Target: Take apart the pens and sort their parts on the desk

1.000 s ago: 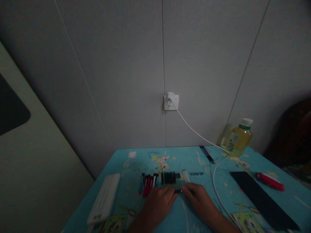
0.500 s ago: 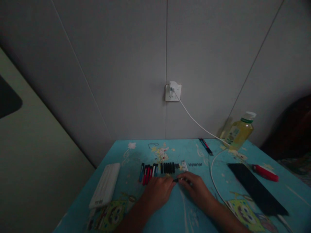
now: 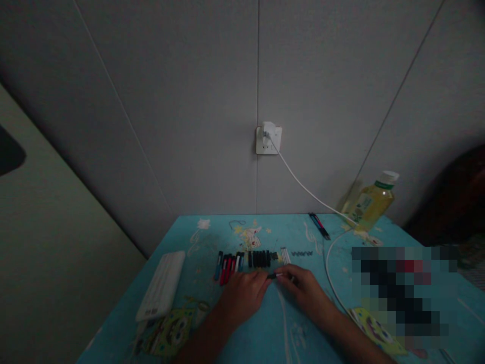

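Over the last second the view has tipped down slightly, so everything on the bench [image 3: 265, 328] sits higher in it, but the work itself has moved on only by a small amount. The left hand [image 3: 244, 292] and right hand [image 3: 301, 285] have stayed together near the middle, meeting over a dark pen piece [image 3: 272, 276]. The left hand is closed around its left end; the right hand pinches its right end with the fingertips, narrow rather than spread. A pale bit shows by the right fingertips, though in this dim light I cannot tell whether it belongs to the same part or is a second part being joined or drawn apart. Just beyond the hands, the laid-out parts have kept their order, from left to right: coloured pen barrels [image 3: 227, 268], short black pieces [image 3: 259, 259], small dark bits [image 3: 275, 256], thin pale rods [image 3: 285, 254] and springs [image 3: 302, 253]. With those rows unchanged and both hands on one piece, the step in hand looks like close fingertip work on that piece, seemingly unfinished. Farther off to the right, the slim pens [image 3: 319, 226] lie untouched, short of the yellow bottle [image 3: 373, 205].
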`<control>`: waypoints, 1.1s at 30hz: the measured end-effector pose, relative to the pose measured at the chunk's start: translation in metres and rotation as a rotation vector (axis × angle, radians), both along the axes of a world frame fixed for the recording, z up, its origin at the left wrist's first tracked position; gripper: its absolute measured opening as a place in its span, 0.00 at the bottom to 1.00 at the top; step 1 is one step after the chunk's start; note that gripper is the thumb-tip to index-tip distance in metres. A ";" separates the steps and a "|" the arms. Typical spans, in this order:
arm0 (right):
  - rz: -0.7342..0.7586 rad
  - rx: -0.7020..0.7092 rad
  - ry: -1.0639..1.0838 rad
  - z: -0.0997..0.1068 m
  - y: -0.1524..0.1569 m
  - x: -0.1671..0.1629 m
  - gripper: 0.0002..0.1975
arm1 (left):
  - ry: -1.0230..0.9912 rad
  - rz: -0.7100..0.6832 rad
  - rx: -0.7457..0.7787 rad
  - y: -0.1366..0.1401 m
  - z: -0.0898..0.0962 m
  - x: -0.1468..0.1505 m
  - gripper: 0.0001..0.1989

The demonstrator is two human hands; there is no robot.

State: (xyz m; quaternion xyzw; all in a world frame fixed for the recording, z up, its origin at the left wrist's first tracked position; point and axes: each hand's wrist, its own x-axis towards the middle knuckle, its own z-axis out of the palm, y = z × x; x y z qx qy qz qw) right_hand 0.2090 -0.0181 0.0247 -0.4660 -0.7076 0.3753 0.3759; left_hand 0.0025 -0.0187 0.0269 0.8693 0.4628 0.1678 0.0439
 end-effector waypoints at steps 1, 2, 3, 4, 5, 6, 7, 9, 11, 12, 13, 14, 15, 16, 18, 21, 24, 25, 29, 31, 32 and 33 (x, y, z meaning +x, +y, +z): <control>0.002 -0.003 0.009 0.002 0.000 0.000 0.12 | 0.001 0.002 -0.006 0.000 0.000 0.000 0.15; 0.001 -0.003 0.015 0.003 -0.001 0.000 0.12 | 0.003 0.003 -0.010 0.000 0.001 0.000 0.15; 0.002 -0.002 0.019 0.004 -0.001 -0.001 0.12 | 0.006 0.004 -0.012 0.000 0.001 0.001 0.15; 0.002 0.000 0.024 0.005 -0.001 -0.001 0.12 | 0.009 0.005 -0.013 0.000 0.001 0.001 0.15; 0.000 0.004 0.029 0.006 -0.001 -0.001 0.12 | 0.013 0.005 -0.014 0.000 0.001 0.001 0.15; -0.003 0.010 0.032 0.006 -0.001 -0.001 0.13 | 0.017 0.007 -0.015 -0.001 0.001 0.002 0.15; -0.005 0.019 0.030 0.007 -0.001 -0.001 0.13 | 0.019 0.008 -0.019 -0.001 0.000 0.002 0.15; -0.008 0.049 0.017 0.007 -0.001 -0.001 0.12 | 0.018 0.011 -0.029 0.000 0.000 0.002 0.15; -0.021 0.090 -0.001 0.007 0.001 0.000 0.11 | 0.005 0.019 -0.041 0.000 0.000 0.001 0.15; -0.039 0.107 -0.015 0.007 0.003 0.003 0.11 | -0.003 0.025 -0.046 0.001 0.000 0.001 0.16; -0.068 0.121 -0.037 0.007 0.006 0.007 0.11 | -0.007 0.032 -0.052 0.001 0.000 0.000 0.16; -0.109 0.138 -0.071 0.006 0.009 0.013 0.11 | -0.006 0.038 -0.057 0.002 0.001 0.000 0.16; -0.158 0.157 -0.120 0.005 0.014 0.021 0.11 | -0.001 0.045 -0.062 0.002 0.001 0.000 0.16; -0.213 0.182 -0.185 0.004 0.019 0.031 0.12 | 0.008 0.050 -0.068 0.003 0.001 0.000 0.17; -0.337 0.248 -0.352 0.001 0.030 0.055 0.11 | 0.024 0.057 -0.078 0.003 0.000 0.000 0.17; -0.494 0.283 -0.597 -0.005 0.044 0.090 0.12 | 0.021 0.053 -0.088 0.001 -0.001 0.001 0.17; -0.494 0.288 -0.751 -0.013 0.052 0.112 0.13 | 0.013 0.044 -0.092 0.000 -0.002 0.002 0.16; -0.472 0.281 -0.790 -0.015 0.053 0.116 0.13 | 0.012 0.043 -0.093 -0.001 -0.002 0.002 0.16; -0.389 0.256 -0.887 -0.021 0.057 0.117 0.14 | 0.010 0.037 -0.095 -0.001 0.000 0.002 0.16; -0.373 0.258 -0.896 -0.023 0.057 0.115 0.16 | 0.015 0.035 -0.091 -0.001 0.001 0.002 0.16; -0.368 0.258 -0.893 -0.023 0.057 0.115 0.17 | 0.019 0.035 -0.088 -0.001 0.001 0.002 0.17; -0.366 0.258 -0.888 -0.023 0.057 0.114 0.18 | 0.023 0.035 -0.086 -0.001 0.001 0.002 0.17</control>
